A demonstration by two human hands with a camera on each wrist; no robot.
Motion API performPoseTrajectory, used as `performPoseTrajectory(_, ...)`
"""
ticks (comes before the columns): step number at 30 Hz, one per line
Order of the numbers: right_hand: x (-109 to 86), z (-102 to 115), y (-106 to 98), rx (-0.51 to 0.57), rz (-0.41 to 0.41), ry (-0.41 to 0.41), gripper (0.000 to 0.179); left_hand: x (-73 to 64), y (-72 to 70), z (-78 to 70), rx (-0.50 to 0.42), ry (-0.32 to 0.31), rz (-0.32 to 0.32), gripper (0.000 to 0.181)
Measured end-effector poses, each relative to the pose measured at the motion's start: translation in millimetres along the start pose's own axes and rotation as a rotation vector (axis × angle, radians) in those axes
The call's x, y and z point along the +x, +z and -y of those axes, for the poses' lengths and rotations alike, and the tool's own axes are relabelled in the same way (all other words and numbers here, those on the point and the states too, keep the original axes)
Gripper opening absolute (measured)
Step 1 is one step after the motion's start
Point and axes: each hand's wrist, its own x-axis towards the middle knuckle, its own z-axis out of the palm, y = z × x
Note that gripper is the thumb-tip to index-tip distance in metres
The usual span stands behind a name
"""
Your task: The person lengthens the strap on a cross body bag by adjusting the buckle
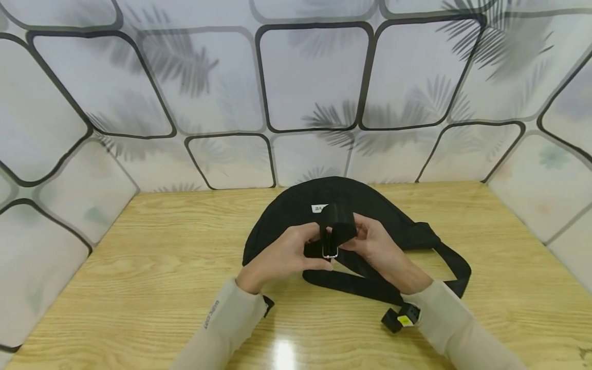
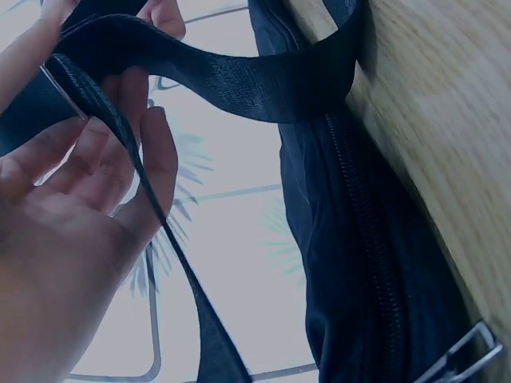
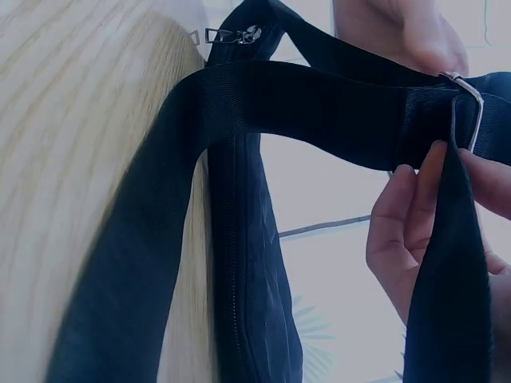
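Observation:
A black crescent-shaped bag (image 1: 282, 218) with a small white label (image 1: 318, 208) lies on the table, its wide webbing strap (image 1: 353, 284) looping toward me. Raised above the bag's near side, a metal slider buckle (image 1: 330, 256) sits on the strap. My left hand (image 1: 284, 253) grips the strap at the buckle, thumb below and fingers above. From the other side my right hand (image 1: 381, 253) pinches the webbing beside the buckle. In the right wrist view the webbing (image 3: 447, 263) passes through the slider frame (image 3: 473, 108), with fingertips (image 3: 391, 199) close beneath it.
The wooden table (image 1: 185, 246) extends around the bag, with a patterned backdrop (image 1: 314, 77) behind and at both sides. The strap's far loop (image 1: 458, 262) lies to the right. A zipper pull (image 2: 471, 351) shows on the bag's edge.

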Motion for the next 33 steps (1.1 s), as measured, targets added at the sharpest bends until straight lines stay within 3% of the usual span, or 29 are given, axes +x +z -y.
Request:
performPoseTrajectory(8, -1.7, 0.0, -1.7, 0.0, 0.022, 0.026, 0.044, 1.4, -0.4, 1.0, 0.028, 0.016, -0.01, 0.036)
performPoseTrajectory(14, -2.7, 1.4, 0.1, -0.119, 0.091, 0.0, 0.049, 0.3, -0.9, -0.3, 0.023, -0.064, -0.055, 0.035)
performPoseTrajectory(17, -2.4, 0.9, 2.4, -0.167, 0.105, -0.032, 0.052, -0.4, -0.5, -1.6, 0.09, -0.09, -0.067, 0.036)
performPoseTrajectory(22, 1.2, 0.2, 6.5, -0.259, 0.091, -0.095, 0.045, -1.4, -0.9, -5.0, 0.188, -0.111, -0.069, 0.042)
performPoseTrajectory(33, 3.6, 10.4, 4.6, -0.477, 0.087, -0.139, 0.04, -2.6, -3.9, -4.7, 0.183, -0.115, -0.058, 0.043)
